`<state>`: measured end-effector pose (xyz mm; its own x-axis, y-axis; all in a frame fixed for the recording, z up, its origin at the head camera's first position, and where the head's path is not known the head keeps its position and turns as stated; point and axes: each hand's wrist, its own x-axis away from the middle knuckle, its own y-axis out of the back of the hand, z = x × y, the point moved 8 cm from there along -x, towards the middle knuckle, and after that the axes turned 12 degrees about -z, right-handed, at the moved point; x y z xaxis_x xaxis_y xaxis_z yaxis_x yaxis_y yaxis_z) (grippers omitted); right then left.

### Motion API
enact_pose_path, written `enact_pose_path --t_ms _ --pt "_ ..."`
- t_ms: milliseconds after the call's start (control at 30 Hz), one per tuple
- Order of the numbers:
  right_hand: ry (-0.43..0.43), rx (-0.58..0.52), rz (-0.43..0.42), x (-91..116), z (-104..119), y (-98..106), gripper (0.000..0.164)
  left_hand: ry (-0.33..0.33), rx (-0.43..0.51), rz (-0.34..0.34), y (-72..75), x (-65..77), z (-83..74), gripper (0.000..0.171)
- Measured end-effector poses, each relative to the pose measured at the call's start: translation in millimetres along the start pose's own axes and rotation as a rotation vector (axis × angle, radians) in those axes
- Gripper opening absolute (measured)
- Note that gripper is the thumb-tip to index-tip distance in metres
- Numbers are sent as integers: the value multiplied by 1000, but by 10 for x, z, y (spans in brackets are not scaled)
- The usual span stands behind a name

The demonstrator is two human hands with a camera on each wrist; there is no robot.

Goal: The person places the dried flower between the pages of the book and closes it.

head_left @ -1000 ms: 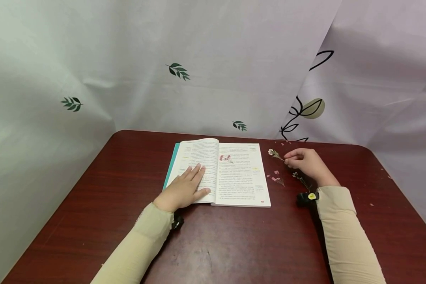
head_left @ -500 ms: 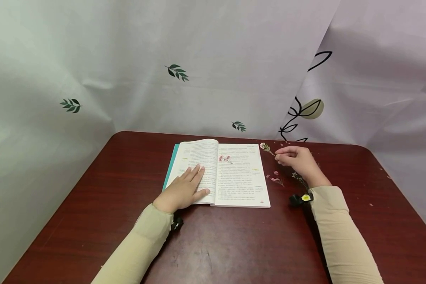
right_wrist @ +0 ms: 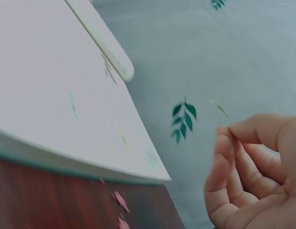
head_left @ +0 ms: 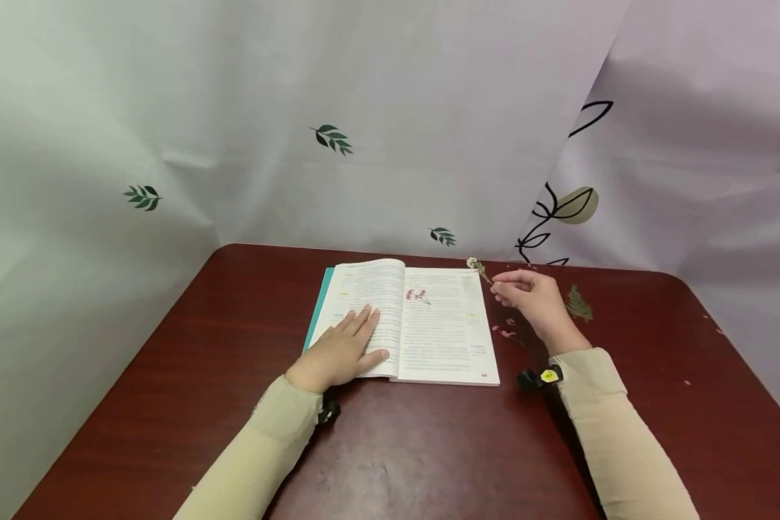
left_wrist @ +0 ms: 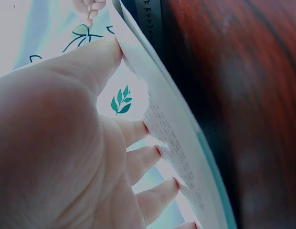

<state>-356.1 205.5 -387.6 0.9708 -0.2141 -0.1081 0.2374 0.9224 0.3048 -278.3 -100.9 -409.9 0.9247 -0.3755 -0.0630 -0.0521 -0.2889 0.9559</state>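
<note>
While pinched low by the right hand's [head_left: 539, 303] fingers [head_left: 515, 275], white flower [head_left: 473, 263] aslant beyond them.

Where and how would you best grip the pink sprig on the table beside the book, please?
Probably pinch the pink sprig by its thin stem, coming from the right, since its blossoms lie nearer the book and the stem trails rightward.

I've got a dk red-brown wood table [head_left: 377, 448] w/ rounded far corners. Behind it I see a pale, partly wrinkled cloth [head_left: 429, 87] w/ sm. green leaf prints [head_left: 331, 139], plus black-outlined leaves [head_left: 536, 240] & an olive patch [head_left: 578, 205] on R side.
</note>
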Motion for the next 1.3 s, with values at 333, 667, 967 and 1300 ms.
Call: enact_pose_path --t_ms 333,667,967,1300 --pt "-66 -83 0 55 -27 -228 33 10 9 4 2 1 -11 75" --pt "-179 -118 8 32 -39 -498 27 8 0 7 -26 -7 24 76" --pt "-190 -83 -32 35 -51 -661 22 11 -5 18 -55 -19 30 76" --pt "-175 -15 -39 -11 -92 -775 16 13 -6 17 -31 -12 6 75"
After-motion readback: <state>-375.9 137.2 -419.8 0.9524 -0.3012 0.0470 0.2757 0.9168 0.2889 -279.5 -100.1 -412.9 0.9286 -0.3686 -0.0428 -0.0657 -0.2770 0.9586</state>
